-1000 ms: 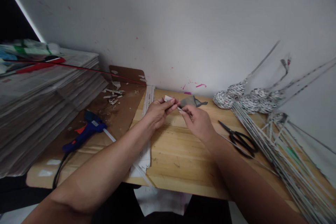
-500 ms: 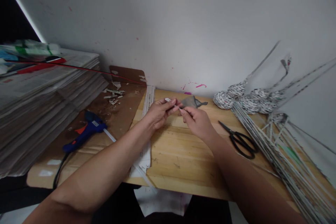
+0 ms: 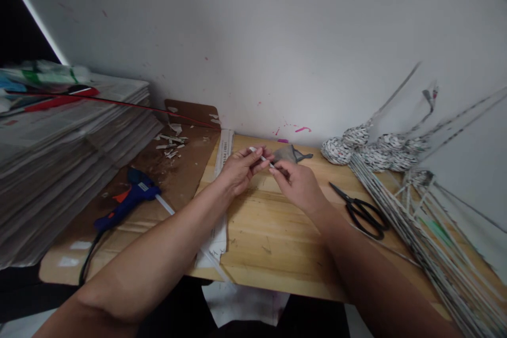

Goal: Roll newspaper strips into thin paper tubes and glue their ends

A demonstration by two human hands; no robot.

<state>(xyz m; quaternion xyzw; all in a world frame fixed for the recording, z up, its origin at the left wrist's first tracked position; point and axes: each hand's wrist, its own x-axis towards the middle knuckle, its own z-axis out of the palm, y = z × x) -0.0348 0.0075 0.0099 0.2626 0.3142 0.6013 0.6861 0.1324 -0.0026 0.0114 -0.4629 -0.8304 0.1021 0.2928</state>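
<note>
Between my hands, above the wooden tabletop, is a thin whitish rolled paper stick [image 3: 261,157], slanting down to the right. My left hand [image 3: 244,168] pinches its upper end between thumb and fingers. The fingertips of my right hand [image 3: 292,177] close on its lower end, and they cover that tip. Just behind my hands lies a crumpled grey cloth or bag [image 3: 287,153]. Open-bladed black scissors [image 3: 358,210] rest to the right of my right hand. Under my left forearm runs a folded strip of newspaper [image 3: 222,166].
A blue glue gun [image 3: 129,198] lies on brown cardboard [image 3: 194,174] at left, near paper scraps [image 3: 172,145]. Stacked newspapers [image 3: 79,153] rise at far left. Woven paper balls [image 3: 336,151] stand at the back right, beside a bundle of long paper sticks [image 3: 400,227]. A wall closes the back.
The paper stick has turned slightly between my fingers, and more of its white length shows. Both hands stay in nearly the same place.
</note>
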